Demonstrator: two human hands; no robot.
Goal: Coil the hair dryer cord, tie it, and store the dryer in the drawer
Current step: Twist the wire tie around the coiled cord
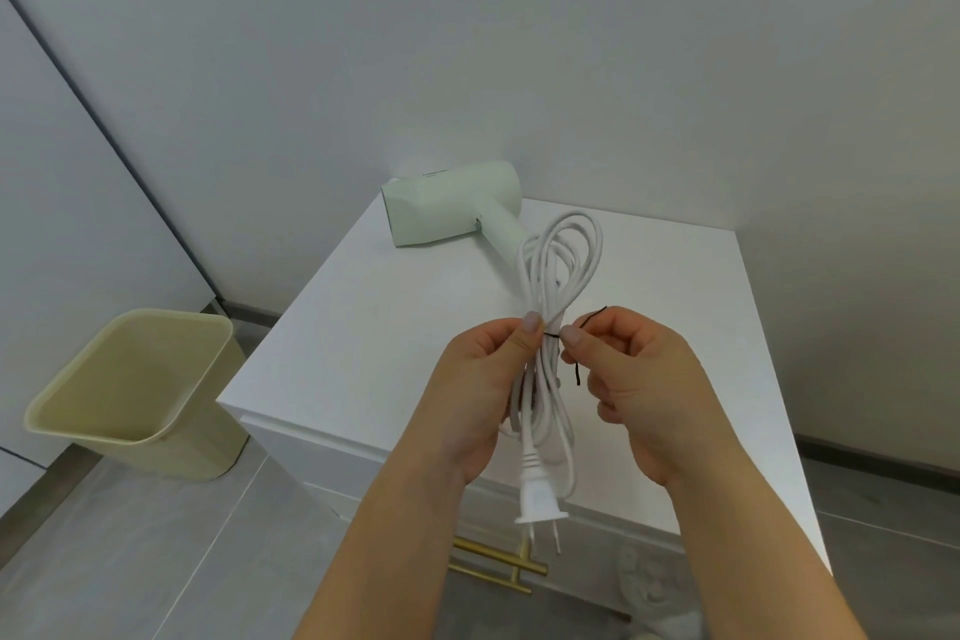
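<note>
A pale green hair dryer (449,208) lies on its side at the back of the white cabinet top (395,327). Its white cord (563,255) is gathered into long loops held above the cabinet. My left hand (483,379) pinches the bundle at its middle. A thin black twist tie (592,320) crosses the bundle there, and my right hand (639,379) holds the tie's ends between thumb and finger. The white plug (540,504) hangs down below my hands, prongs pointing down.
The cabinet's drawer front has a brass bar handle (498,561) and looks closed. A beige plastic bin (140,390) stands on the grey tiled floor to the left. White walls rise behind the cabinet.
</note>
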